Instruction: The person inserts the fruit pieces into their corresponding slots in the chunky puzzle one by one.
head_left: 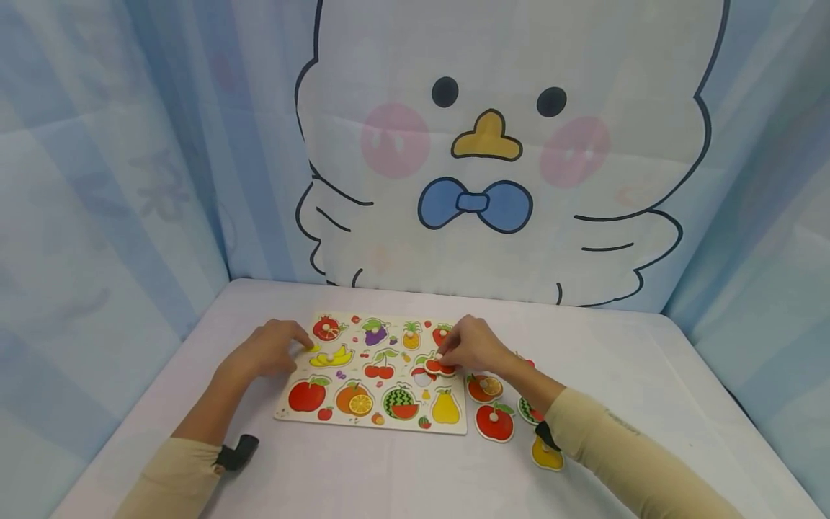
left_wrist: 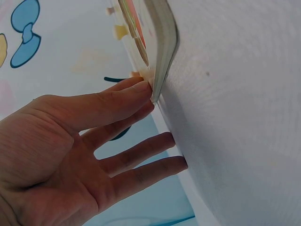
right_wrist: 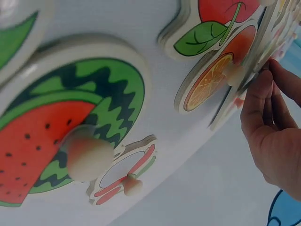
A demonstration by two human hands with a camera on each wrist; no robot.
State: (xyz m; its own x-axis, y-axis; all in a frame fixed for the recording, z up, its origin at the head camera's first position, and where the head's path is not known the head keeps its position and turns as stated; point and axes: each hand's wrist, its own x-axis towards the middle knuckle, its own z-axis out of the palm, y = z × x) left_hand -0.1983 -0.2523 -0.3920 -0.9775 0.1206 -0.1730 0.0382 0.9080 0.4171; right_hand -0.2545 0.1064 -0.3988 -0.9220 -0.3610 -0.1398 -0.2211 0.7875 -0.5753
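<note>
A flat wooden fruit puzzle board point(head_left: 355, 373) lies on the table, printed with bananas, cherries, an apple, an orange, a watermelon and a pear. My left hand point(head_left: 269, 349) is at its left edge. In the left wrist view, the thumb and index fingertips touch the board's corner point(left_wrist: 162, 42), with the other fingers stretched out. My right hand point(head_left: 476, 346) pinches a cherry puzzle piece point(head_left: 439, 368) over the board's right side, where it partly covers the printed picture beneath. The held piece is mostly hidden in the right wrist view, behind the fingers point(right_wrist: 258, 94).
Loose knobbed pieces lie right of the board: an orange point(head_left: 485, 388), an apple point(head_left: 495, 422), a watermelon point(right_wrist: 127, 89) and a yellow piece point(head_left: 547, 455) beside the right sleeve. Another piece point(right_wrist: 123, 174) lies beyond the watermelon. A curtain with a cartoon bird point(head_left: 486, 259) stands behind the table.
</note>
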